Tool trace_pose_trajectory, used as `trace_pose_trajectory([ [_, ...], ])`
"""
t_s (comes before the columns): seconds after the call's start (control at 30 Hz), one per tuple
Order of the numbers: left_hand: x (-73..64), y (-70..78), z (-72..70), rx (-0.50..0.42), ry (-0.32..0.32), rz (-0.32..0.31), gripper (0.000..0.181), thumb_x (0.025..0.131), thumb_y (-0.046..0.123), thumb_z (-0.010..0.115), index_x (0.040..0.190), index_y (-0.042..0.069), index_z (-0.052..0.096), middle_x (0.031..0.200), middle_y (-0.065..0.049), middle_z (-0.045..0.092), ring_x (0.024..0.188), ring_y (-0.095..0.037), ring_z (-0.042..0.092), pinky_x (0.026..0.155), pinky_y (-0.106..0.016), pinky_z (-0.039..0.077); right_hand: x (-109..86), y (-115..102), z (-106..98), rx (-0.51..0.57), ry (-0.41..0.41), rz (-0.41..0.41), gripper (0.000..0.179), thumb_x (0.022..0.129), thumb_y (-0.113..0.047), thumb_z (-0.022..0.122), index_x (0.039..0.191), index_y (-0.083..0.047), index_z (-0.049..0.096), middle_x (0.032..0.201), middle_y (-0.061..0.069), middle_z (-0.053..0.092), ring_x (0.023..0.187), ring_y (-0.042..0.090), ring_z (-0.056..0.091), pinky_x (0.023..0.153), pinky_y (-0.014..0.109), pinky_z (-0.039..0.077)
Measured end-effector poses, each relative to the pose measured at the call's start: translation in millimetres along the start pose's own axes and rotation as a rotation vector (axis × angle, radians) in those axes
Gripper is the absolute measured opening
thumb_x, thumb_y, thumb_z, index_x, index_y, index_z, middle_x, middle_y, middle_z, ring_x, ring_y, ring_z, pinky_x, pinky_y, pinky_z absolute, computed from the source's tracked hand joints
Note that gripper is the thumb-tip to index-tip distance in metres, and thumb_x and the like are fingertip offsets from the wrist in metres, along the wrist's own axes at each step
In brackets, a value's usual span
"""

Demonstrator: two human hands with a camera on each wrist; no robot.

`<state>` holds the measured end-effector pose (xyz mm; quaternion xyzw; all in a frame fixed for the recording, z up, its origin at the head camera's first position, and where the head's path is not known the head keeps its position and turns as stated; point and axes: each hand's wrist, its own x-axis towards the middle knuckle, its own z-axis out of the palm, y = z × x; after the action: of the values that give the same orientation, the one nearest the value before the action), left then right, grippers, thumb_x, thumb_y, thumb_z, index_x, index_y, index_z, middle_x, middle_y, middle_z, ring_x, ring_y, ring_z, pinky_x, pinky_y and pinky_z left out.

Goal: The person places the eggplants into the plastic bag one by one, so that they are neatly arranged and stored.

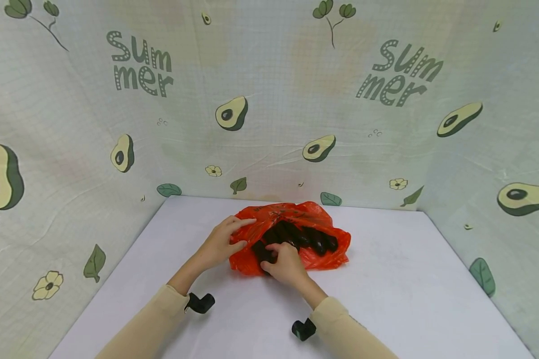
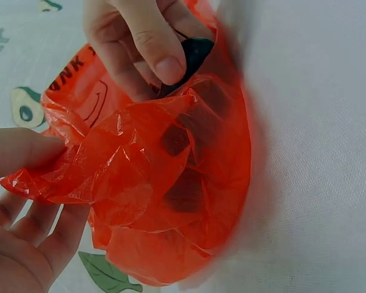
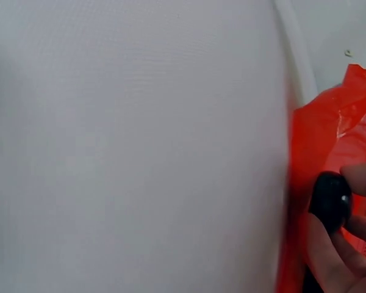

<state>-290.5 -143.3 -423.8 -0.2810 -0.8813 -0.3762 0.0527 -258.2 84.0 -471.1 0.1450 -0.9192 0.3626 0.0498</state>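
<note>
A crinkled red plastic bag (image 1: pixel 292 212) lies on the table with its mouth open toward me. Inside it are several dark, glossy oblong things (image 1: pixel 314 239) with rounded ends, side by side. At the bag's left side, my left hand (image 1: pixel 222 242) holds the plastic edge between thumb and fingers, as the left wrist view shows. My right hand (image 1: pixel 287 264) reaches into the front of the mouth and grips one dark oblong thing (image 3: pixel 331 198) by its rounded end. Most of that thing's length is hidden by the bag and fingers.
The white table (image 1: pixel 377 294) extends around the bag. Cloth printed with avocados and leaves (image 1: pixel 269 164) hangs at the back and along both sides. A small black device (image 1: pixel 201 302) shows at the left wrist, another black device (image 1: pixel 303 329) at the right.
</note>
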Motion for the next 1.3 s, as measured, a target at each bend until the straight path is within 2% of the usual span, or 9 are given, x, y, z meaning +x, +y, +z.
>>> trace_pose_trajectory([
  [0.33, -0.5, -1.2, -0.7, 0.004, -0.002, -0.007, 0.061, 0.093, 0.000, 0.080, 0.149, 0.017, 0.062, 0.119, -0.004, 0.060, 0.103, -0.020, 0.055, 0.078, -0.026, 0.052, 6.1, 0.0, 13.6, -0.025, 0.056, 0.006, 0.045, 0.088, -0.026, 0.088, 0.124, -0.001, 0.075, 0.094, 0.007, 0.061, 0.086, 0.018, 0.053, 0.074, 0.035, 0.046],
  [0.7, -3.8, -1.9, -3.1, 0.025, 0.018, 0.002, 0.062, 0.092, -0.002, 0.081, 0.148, 0.015, 0.063, 0.116, -0.004, 0.060, 0.099, -0.020, 0.054, 0.074, -0.025, 0.050, 14.3, -7.9, 23.2, -0.002, 0.078, 0.016, 0.049, 0.088, -0.031, 0.090, 0.125, -0.002, 0.075, 0.105, 0.011, 0.066, 0.093, 0.021, 0.059, 0.082, 0.041, 0.054],
  [0.87, -5.8, -3.1, -4.9, 0.027, 0.017, -0.004, 0.062, 0.092, -0.001, 0.080, 0.149, 0.015, 0.062, 0.115, -0.004, 0.059, 0.097, -0.020, 0.053, 0.074, -0.026, 0.049, 12.9, -6.7, 21.1, 0.009, 0.064, -0.023, 0.047, 0.089, -0.030, 0.088, 0.126, -0.002, 0.075, 0.107, 0.014, 0.068, 0.096, 0.024, 0.061, 0.083, 0.041, 0.055],
  [1.07, -8.4, -3.5, -7.1, 0.017, 0.013, 0.000, 0.062, 0.092, 0.002, 0.082, 0.149, 0.016, 0.062, 0.112, -0.003, 0.059, 0.099, -0.019, 0.054, 0.078, -0.028, 0.052, 0.4, -2.3, -0.9, 0.051, 0.015, -0.080, 0.044, 0.092, -0.022, 0.084, 0.130, -0.001, 0.073, 0.111, 0.015, 0.070, 0.092, 0.024, 0.066, 0.077, 0.031, 0.057],
  [1.3, -12.7, -8.6, -12.3, -0.024, -0.038, -0.014, 0.064, 0.096, 0.011, 0.080, 0.155, 0.024, 0.056, 0.121, -0.001, 0.060, 0.107, -0.019, 0.064, 0.088, -0.033, 0.060, -27.9, 4.3, -58.6, 0.055, -0.029, -0.098, 0.039, 0.094, -0.016, 0.081, 0.132, -0.007, 0.074, 0.122, 0.013, 0.072, 0.096, 0.022, 0.071, 0.081, 0.030, 0.059],
])
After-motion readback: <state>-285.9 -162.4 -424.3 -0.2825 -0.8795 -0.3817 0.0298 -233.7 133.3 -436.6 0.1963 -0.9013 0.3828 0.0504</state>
